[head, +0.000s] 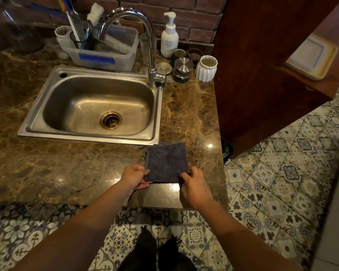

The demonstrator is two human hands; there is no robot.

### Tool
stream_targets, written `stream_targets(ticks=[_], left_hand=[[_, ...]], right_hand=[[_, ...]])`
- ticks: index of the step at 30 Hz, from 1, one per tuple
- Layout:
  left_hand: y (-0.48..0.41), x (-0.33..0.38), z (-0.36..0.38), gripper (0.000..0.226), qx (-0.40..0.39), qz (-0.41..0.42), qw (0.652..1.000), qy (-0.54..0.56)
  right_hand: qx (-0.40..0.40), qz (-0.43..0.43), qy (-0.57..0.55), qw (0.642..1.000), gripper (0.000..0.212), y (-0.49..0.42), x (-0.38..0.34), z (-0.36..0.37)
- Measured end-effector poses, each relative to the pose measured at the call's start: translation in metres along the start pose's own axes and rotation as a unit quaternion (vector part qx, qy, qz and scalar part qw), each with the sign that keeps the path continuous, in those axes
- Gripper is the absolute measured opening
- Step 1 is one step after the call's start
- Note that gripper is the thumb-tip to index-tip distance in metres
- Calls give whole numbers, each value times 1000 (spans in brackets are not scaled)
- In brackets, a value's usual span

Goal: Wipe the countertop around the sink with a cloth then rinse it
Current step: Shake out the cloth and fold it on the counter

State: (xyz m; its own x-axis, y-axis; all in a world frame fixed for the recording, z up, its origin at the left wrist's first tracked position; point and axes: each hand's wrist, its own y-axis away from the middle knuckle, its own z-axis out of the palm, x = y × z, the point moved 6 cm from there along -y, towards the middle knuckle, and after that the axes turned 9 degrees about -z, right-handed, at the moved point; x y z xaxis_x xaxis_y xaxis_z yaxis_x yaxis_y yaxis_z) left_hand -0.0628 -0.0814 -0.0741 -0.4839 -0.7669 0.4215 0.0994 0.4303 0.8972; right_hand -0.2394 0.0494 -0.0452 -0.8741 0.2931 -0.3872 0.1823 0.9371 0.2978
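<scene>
So, going from the left: we've got the brown marble countertop (pixel 47 169), with a clear plastic tub (pixel 106 61) of brushes sitting at its back edge. Just in front of that is the steel sink (pixel 90 138), its basin dry-looking with a brass drain ring in the middle. The chrome faucet (pixel 151 55) stands at the sink's back right corner, spout curving over the tub.

Down near the counter's front edge, toward its right end, our left hand (pixel 133 178) pinches the near left corner of the dark grey cloth (pixel 166 163), thumb on top and fingers tucked below. The cloth is folded into a square and lies just off the sink's front right corner. Our right hand (pixel 194 186) pinches the near right corner, fingers curled onto it.

At the back right corner there's a white pump bottle (pixel 169 40) and a white ribbed cup (pixel 206 68), then a dark wooden cabinet (pixel 262 75) and patterned floor tiles (pixel 282 173).
</scene>
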Motion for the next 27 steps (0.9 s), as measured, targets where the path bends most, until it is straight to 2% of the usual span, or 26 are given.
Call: stream_targets(ticks=[3,5,8,10,12,14,16,18,21,23,27], left_hand=[[5,12,3,21,51,65,990,-112],[7,20,6,24,92,92,978,-165],[12,19,7,18,107,65,983,-133],[7,14,9,20,91,40,990,-96],[7,11,13,21,53,18,997,-48],[14,10,18,15,-7,-9,1000,26],[20,12,21,23,-63,-27,994,84],[26,16,26,32,-112,-29,987,114],[32,19,44,51,-192,-35,972,127],[38,18,58,59,-230,-46,964,126],[53,12,97,65,-352,-110,912,182]], right_hand=[[49,55,-100,992,28,-3,3,-8],[69,110,-152,980,31,-12,5,-16],[77,199,-211,954,52,-33,3,-28],[56,275,-266,922,62,-45,5,-29],[32,311,-325,892,55,-53,6,-24],[27,308,-404,861,35,-59,4,-19],[28,287,-514,807,21,-55,-5,-26],[17,259,-623,738,31,-44,-17,-41],[-12,207,-714,669,48,-27,-19,-55],[-14,196,-745,638,54,-15,-14,-62],[3,194,-774,602,66,7,10,-63]])
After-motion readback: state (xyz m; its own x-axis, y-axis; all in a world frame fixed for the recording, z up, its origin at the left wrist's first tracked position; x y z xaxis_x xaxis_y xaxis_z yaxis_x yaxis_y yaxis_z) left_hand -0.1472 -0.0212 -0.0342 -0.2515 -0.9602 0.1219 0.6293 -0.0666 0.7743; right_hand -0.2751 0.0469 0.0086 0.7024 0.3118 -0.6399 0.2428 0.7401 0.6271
